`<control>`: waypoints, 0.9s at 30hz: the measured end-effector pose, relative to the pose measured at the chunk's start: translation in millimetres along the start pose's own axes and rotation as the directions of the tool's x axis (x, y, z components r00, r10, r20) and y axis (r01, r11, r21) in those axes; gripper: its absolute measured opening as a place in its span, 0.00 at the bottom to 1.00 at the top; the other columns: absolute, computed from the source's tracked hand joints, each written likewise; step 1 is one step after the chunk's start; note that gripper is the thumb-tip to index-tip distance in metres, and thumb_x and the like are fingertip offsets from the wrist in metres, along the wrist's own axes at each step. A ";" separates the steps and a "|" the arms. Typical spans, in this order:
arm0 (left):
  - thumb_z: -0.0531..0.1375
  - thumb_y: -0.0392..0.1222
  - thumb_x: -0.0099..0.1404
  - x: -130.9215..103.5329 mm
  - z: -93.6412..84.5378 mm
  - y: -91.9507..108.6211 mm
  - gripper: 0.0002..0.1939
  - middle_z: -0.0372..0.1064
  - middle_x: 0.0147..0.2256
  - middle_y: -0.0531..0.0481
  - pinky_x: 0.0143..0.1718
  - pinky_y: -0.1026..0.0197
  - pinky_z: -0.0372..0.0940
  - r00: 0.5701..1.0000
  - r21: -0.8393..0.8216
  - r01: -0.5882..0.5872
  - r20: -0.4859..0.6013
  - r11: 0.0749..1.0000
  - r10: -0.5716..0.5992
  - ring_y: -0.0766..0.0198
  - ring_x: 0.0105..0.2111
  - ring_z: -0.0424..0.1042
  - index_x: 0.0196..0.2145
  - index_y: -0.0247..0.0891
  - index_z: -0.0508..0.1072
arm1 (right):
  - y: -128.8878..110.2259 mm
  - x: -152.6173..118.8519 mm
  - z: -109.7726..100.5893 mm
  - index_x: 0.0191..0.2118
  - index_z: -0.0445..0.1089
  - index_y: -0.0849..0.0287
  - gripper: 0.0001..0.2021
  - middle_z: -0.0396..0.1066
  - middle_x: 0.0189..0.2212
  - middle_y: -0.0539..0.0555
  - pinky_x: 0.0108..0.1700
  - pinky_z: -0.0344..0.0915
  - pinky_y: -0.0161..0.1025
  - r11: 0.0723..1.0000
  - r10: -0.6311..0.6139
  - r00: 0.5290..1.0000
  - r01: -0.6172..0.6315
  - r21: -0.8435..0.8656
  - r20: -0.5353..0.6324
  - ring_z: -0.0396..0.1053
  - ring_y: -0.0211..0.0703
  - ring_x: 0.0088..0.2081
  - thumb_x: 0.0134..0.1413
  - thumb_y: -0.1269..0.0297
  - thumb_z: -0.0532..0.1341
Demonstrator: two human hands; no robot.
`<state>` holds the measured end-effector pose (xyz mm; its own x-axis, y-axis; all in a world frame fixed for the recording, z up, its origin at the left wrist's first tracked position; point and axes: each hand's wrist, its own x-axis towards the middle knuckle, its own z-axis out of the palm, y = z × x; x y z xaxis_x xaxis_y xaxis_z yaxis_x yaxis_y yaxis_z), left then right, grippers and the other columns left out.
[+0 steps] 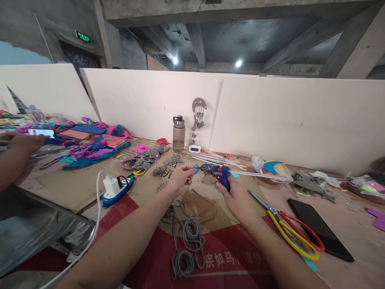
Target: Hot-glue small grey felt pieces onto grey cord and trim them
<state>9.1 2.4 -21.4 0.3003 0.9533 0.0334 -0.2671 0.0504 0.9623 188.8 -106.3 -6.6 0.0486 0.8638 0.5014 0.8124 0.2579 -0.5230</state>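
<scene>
My left hand (181, 179) pinches a small blue piece (196, 169) between thumb and fingers, over the middle of the table. Wrapped round the handle of a dark blue hot glue gun (221, 172) is my right hand (231, 196). The gun's nozzle points left, right at the blue piece; whether they touch I cannot tell. A long clear glue stick (258, 174) sticks out of the gun's back end. Below my hands, coils of grey cord (190, 233) lie on the cardboard sheet (150, 241).
Scissors (279, 218) with red and yellow handles and a black phone (320, 228) lie at right. A blue power strip (117, 192) with a white plug sits left. A bottle (179, 134) stands behind, beside a grey hanging ornament (199, 114). Another person's hand (24, 142) holds a phone far left.
</scene>
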 end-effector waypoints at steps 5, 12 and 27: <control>0.69 0.47 0.43 0.4 -1.2 -0.1 0.17 0.59 0.17 0.57 0.17 0.69 0.50 1.000 0.016 0.001 0.010 1.000 -0.001 0.75 0.16 0.55 0.24 0.34 0.68 | 0.8 -0.1 0.0 0.55 0.59 0.61 0.21 0.71 0.44 0.61 0.45 0.63 0.45 1.000 -0.002 1.000 0.002 0.007 -0.005 0.68 0.51 0.43 0.59 0.56 0.50; 0.69 0.48 0.43 -1.2 -0.7 1.1 0.18 0.59 0.17 0.57 0.18 0.70 0.50 1.000 0.018 -0.008 0.026 1.000 0.007 0.76 0.16 0.55 0.24 0.33 0.68 | 0.5 -0.5 -1.1 0.56 0.59 0.61 0.22 0.71 0.43 0.61 0.44 0.62 0.45 1.000 0.020 1.000 -0.020 -0.018 0.002 0.68 0.51 0.43 0.59 0.55 0.50; 0.69 0.43 0.43 -2.0 0.7 7.8 0.16 0.60 0.18 0.56 0.17 0.70 0.50 0.999 -0.061 0.027 0.031 0.998 -0.025 0.76 0.16 0.57 0.25 0.32 0.69 | 43.7 19.5 2.7 0.32 0.68 0.59 0.12 0.67 0.17 0.52 0.25 0.58 0.36 0.940 0.307 0.950 -0.295 0.172 -0.054 0.66 0.43 0.21 0.50 0.55 0.58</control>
<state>7.0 0.6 -13.8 0.3353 0.9420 0.0175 -0.3144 0.0944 0.9446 223.7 -77.0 -21.6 0.3271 0.8767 0.3526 0.6496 0.0623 -0.7577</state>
